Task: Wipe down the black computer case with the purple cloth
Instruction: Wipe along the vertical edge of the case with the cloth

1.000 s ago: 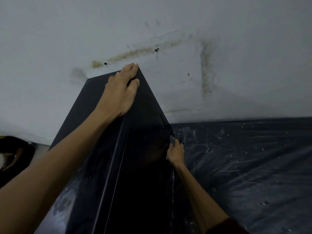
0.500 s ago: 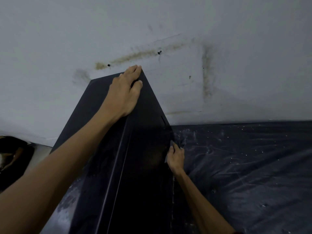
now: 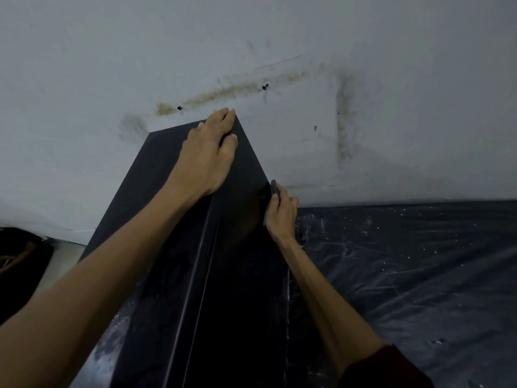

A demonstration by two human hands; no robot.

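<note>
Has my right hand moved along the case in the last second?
Yes. The right hand, gripping the purple cloth, slid up the black computer case side; its fingers now reach above the base of the wall, which they sat below.

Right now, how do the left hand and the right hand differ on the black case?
The left hand lies flat, fingers straight, on the case top; the right hand curls round the cloth. The left hand sits at the far corner; the right hand is lower, on the side face. Both are bare.

Stained grey wall [image 3: 363, 65], dusty black plastic sheet [image 3: 419, 275], dark bag [image 3: 19, 264] at left
</note>
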